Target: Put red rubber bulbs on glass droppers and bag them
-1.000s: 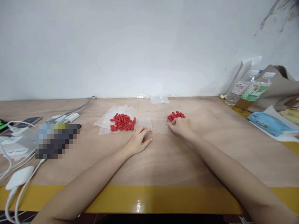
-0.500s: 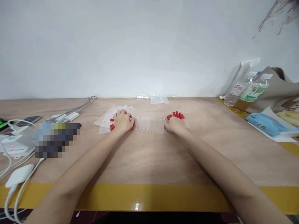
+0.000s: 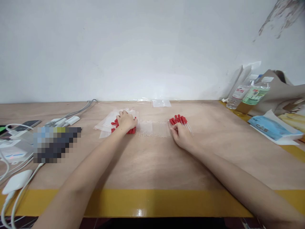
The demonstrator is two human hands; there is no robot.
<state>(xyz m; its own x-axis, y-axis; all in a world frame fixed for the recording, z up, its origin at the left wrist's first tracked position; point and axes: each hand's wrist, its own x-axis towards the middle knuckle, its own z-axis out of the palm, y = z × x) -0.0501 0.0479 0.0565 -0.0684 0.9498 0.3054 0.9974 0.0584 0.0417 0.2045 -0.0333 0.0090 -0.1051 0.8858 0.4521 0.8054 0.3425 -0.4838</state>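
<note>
A heap of small red caps (image 3: 130, 130) lies on clear plastic bags (image 3: 107, 124) at the far middle of the table. My left hand (image 3: 126, 121) rests on this heap with its fingers curled down into the caps. To the right of the heap a row of clear thin tubes (image 3: 152, 128) lies side by side. Beyond its right end is a bunch of tubes with red caps (image 3: 179, 120). My right hand (image 3: 181, 136) lies just in front of that bunch. Its fingers are pinched together at the right end of the row, and what they hold is hidden.
White chargers and cables (image 3: 16, 152) and a blurred-out patch crowd the left side of the table. Two plastic bottles (image 3: 252, 93), a brown bag (image 3: 281, 92) and a blue packet (image 3: 269, 127) stand at the right. A small clear bag (image 3: 161, 103) lies by the wall. A yellow strip (image 3: 152, 202) edges the table front.
My left hand went from the near side of the tube row up onto the heap of red caps. My right hand drew back a little toward me from the capped tubes.
</note>
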